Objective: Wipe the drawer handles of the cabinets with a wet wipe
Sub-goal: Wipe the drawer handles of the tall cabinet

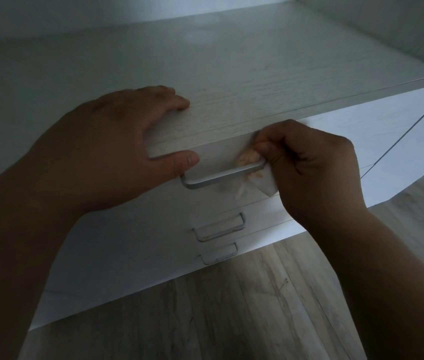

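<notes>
The person's body shows as two hands and two forearms. The left hand (117,149) is bare, with a broad back on which faint tendon ridges run toward the knuckles. Its thumbnail (193,160) is short and rounded, trimmed close to the fingertip. The left forearm (23,242) is bare along its whole visible length. The right hand (315,172) is bare; its knuckles form a raised row, with skin creases between them. The right forearm (387,281) is likewise bare. Low light leaves both arms in shadow, so finer surface detail cannot be told.
</notes>
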`<state>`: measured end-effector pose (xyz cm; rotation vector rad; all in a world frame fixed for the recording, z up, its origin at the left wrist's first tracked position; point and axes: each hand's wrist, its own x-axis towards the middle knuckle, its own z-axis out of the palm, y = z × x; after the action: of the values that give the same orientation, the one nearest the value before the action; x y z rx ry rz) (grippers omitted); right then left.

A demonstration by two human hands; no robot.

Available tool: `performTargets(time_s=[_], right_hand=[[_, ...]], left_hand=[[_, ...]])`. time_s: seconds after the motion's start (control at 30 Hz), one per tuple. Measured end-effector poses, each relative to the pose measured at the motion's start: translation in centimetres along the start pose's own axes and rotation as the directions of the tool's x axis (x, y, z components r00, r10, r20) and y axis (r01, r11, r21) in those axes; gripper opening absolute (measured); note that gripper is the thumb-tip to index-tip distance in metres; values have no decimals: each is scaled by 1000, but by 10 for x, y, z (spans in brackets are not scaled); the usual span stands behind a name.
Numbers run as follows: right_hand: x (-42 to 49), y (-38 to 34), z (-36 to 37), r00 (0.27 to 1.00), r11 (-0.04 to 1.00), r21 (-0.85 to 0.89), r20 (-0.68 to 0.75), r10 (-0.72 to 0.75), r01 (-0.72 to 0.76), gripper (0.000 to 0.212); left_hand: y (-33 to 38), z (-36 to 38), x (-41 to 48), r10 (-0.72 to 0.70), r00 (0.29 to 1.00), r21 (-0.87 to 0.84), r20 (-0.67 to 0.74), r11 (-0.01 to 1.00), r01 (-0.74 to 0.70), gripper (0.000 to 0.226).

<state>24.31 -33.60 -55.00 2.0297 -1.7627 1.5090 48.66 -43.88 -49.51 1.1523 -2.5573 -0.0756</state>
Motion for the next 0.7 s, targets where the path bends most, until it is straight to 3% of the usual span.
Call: performTargets(time_s=[0.2,0.33,0.5,0.7], right_hand=[[-15,-5,2,984,982,60,4,180,-180,12],[-23,-15,1,976,973,78,16,218,-219,14],[-23,-11,2,984,981,68,10,179,-180,16],[-7,6,6,994,996,-74,-101,-51,44,13]], left_hand=[[1,-1,0,-6,1000,7,10,1000,6,89],[2,-2,-2,-26,1000,1,7,1000,26,89],[2,-2,-4,-20,1000,23,10,1000,20,91],[2,-2,-2,-28,1000,36,9,999,27,90]])
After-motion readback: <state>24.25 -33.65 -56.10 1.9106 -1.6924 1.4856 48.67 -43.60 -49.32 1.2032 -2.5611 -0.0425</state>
